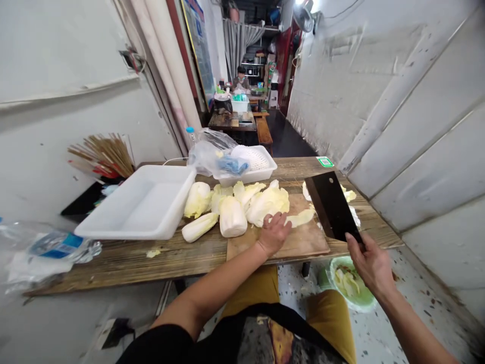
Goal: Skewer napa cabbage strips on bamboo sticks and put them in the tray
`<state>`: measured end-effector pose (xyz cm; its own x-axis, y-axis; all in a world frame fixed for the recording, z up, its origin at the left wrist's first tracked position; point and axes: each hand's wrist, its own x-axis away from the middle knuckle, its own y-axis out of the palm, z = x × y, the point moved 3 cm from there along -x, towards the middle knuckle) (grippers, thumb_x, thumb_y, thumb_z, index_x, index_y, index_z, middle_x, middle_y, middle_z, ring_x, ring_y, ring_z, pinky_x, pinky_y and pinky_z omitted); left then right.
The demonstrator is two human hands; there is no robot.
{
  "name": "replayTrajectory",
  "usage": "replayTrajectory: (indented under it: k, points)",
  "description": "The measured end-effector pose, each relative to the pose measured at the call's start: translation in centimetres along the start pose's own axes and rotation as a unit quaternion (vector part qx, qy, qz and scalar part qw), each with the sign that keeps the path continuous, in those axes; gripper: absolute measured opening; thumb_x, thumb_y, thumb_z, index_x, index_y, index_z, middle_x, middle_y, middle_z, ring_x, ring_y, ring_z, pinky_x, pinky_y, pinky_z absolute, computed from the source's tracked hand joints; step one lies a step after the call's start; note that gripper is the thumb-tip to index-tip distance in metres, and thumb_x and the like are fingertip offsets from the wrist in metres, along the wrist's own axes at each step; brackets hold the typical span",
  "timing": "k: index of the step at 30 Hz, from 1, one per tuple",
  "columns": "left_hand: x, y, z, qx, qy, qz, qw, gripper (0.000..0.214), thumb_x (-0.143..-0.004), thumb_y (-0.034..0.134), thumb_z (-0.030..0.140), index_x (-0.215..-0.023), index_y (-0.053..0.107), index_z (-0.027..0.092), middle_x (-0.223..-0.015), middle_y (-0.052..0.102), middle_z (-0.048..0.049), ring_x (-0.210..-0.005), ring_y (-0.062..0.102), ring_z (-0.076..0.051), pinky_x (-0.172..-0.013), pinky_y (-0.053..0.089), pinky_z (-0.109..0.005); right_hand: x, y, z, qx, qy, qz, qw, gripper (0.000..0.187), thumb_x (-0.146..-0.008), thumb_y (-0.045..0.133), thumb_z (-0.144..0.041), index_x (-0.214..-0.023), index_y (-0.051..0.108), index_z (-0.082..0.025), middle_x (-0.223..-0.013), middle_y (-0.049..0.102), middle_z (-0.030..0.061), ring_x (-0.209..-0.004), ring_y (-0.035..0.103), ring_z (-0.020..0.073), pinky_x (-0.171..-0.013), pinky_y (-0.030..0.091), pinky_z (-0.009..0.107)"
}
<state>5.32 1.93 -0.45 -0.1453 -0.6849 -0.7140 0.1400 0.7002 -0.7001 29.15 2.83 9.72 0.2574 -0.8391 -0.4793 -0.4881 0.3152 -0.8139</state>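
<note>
Across the brown wooden tabletop, pale cabbages lie in a row from beside the large white plastic tray to the tan wooden cutting board. The left hand bends its fingers at the near edge of the big loose-leaved cabbage; whether it grips or only rests there, I cannot tell. The right hand is wrapped around the handle of the dark rectangular metal cleaver, whose blade stands raised beyond the board's right side and partly hides the pale leaf pieces behind it. A long yellowish-white leaf strip lies on the board between hand and blade.

Left of the big cabbage, the blunt-cut white cabbage head sits at the board's edge, with the slim pale cabbage heart next to it. Crowding the far side are clear crumpled plastic bags and a smaller white tray with white foam netting. Below, on the speckled floor, the green plastic-lined tub holds leaf scraps.

The clear plastic bottle wears a blue label, its lettering too blurred to read. A green-bordered card at the far right corner shows a square code.
</note>
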Motion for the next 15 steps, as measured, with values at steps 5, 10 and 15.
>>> replayTrajectory:
  k: [5, 10, 15]
  points:
    - [2.4, -0.4, 0.9, 0.019, 0.093, -0.071, 0.993, 0.019, -0.093, 0.043, 0.017, -0.085, 0.061, 0.015, -0.08, 0.061, -0.0074, -0.081, 0.055, -0.021, -0.074, 0.042, -0.037, 0.5, -0.3, -0.7, 0.048, -0.098, -0.087, 0.99, 0.042, -0.095, 0.032, -0.054, -0.081, 0.056, -0.021, -0.06, 0.057, 0.0014, -0.053, 0.055, 0.019, -0.052, 0.036, 0.029]
    - [4.0, -0.6, 0.2, 0.032, 0.084, -0.054, 0.995, 0.023, -0.094, 0.041, 0.018, -0.087, 0.063, 0.013, -0.085, 0.063, -0.0089, -0.085, 0.056, -0.021, -0.075, 0.046, -0.035, -0.1, 1.3, -2.1, 0.079, -0.187, -0.219, 0.955, 0.039, -0.099, 0.03, -0.046, -0.082, 0.055, -0.023, -0.067, 0.062, 0.0028, -0.058, 0.059, 0.02, -0.053, 0.034, 0.03]
    - [4.7, -0.1, 0.2, 0.057, 0.087, -0.043, 0.994, 0.027, -0.095, 0.038, 0.018, -0.098, 0.064, 0.012, -0.089, 0.065, -0.0108, -0.089, 0.058, -0.021, -0.078, 0.05, -0.037, -0.4, 2.7, -2.3, 0.084, -0.201, -0.248, 0.944, 0.04, -0.099, 0.026, -0.044, -0.082, 0.055, -0.022, -0.065, 0.063, 0.005, -0.055, 0.059, 0.0213, -0.05, 0.033, 0.031]
